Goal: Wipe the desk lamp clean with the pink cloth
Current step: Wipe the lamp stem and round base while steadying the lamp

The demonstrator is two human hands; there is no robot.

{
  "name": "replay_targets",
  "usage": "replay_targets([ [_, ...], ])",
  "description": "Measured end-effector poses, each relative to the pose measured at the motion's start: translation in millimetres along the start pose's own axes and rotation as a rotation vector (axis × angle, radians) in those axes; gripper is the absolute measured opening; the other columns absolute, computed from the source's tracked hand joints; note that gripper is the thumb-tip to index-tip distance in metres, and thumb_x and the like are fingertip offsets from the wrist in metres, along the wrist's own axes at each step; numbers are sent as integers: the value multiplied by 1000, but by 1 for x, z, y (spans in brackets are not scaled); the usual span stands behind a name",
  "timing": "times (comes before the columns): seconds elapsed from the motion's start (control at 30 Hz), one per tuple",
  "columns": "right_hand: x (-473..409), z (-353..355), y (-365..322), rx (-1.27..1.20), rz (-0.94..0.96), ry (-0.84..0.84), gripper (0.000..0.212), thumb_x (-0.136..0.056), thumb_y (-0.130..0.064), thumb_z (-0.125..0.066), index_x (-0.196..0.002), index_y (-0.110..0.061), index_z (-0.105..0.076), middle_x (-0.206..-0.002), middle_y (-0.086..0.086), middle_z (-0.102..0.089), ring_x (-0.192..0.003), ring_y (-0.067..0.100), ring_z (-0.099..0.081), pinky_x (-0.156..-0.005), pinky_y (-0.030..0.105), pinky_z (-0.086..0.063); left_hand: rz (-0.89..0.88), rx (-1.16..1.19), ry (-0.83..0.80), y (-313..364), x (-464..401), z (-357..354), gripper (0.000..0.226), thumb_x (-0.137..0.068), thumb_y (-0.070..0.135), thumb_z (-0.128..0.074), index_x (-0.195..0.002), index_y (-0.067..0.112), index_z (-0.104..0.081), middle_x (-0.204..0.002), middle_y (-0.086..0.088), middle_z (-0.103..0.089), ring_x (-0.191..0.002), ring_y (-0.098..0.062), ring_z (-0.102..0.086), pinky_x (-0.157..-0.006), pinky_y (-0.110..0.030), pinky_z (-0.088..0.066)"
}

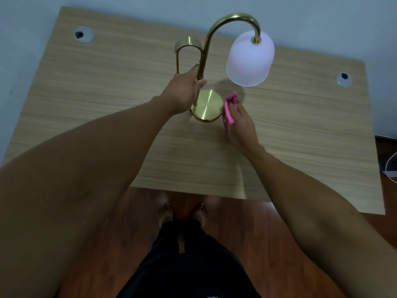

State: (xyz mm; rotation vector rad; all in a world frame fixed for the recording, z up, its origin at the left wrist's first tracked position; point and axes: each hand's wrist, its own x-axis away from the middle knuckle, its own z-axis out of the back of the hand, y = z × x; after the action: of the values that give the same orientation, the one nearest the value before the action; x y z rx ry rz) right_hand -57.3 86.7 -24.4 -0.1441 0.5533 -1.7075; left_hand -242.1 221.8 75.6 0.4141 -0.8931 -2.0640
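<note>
The lamp [214,67] stands near the middle of the desk [107,104], its round brass base [209,104] flat on the wood. The left hand [184,91] is wrapped around the lower stem; its fingers are hidden behind the stem and palm, and it covers the joint where stem meets base. The right hand [238,123] is closed on the bunched cloth [229,108], pressing it against the base's right edge. Most of the cloth is buried in the fist, so its full shape is hard to judge. The frosted shade [250,59] hangs above the desk, its opening turned away. Both upper arms run out of frame.
</note>
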Motion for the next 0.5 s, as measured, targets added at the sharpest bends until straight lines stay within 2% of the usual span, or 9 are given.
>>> replay_targets([
  [0.07,-4,0,-13,-13,68,5,58,-100,-4,-52,-157,-5,-41,-164,20,-36,-144,38,-44,-104,44,-50,-2,-4,-1,-1,-1,0,23,-103,36,-45,-114,16,-53,-91,-7,-67,-83,-25,-67,-79,-45,-57],
  [0.1,-4,-4,-22,5,144,-21,54,-102,-4,-44,-156,-2,-42,-162,24,-36,-145,42,-43,-109,45,-46,3,-4,-5,-1,-1,-1,24,-104,35,-45,-115,16,-53,-90,-5,-67,-83,-25,-67,-78,-43,-57],
  [0.17,-1,-19,-43,113,233,-83,51,-110,-19,-24,-154,-4,-46,-159,26,-41,-143,47,-42,-116,59,-39,6,-6,-5,-1,-2,-1,27,-104,34,-45,-118,14,-54,-90,-3,-65,-83,-24,-66,-79,-42,-56],
  [0.2,4,-28,-52,161,226,-105,53,-110,-27,-23,-153,-8,-47,-158,23,-43,-143,48,-41,-114,67,-37,6,-4,-2,-2,-2,-2,28,-104,35,-45,-120,13,-54,-91,-3,-65,-84,-25,-66,-81,-43,-56],
  [0.27,14,-45,-65,224,206,-158,56,-101,-30,-35,-155,-19,-46,-160,17,-43,-147,49,-36,-112,73,-31,8,-1,-5,-3,-3,-2,31,-103,36,-45,-122,13,-54,-91,-3,-65,-85,-26,-66,-84,-45,-57],
  [0.33,13,-49,-66,276,310,-170,59,-96,-28,-42,-155,-26,-48,-160,10,-46,-147,46,-37,-116,70,-28,3,0,-10,-4,-3,-3,30,-103,37,-45,-119,14,-54,-92,-7,-68,-84,-27,-67,-82,-47,-57],
  [0.4,10,-47,-54,282,418,-150,56,-98,-21,-48,-153,-23,-51,-158,7,-49,-146,42,-42,-117,66,-31,-1,11,-14,-5,-4,-3,27,-103,37,-44,-114,15,-54,-92,-10,-69,-83,-27,-68,-81,-49,-58],
  [0.5,17,-42,-25,197,414,-107,48,-101,-13,-51,-149,-15,-56,-157,10,-50,-148,39,-40,-120,60,-33,6,14,-9,-5,-3,-3,25,-102,37,-45,-112,16,-53,-91,-10,-69,-82,-27,-68,-81,-48,-58],
])
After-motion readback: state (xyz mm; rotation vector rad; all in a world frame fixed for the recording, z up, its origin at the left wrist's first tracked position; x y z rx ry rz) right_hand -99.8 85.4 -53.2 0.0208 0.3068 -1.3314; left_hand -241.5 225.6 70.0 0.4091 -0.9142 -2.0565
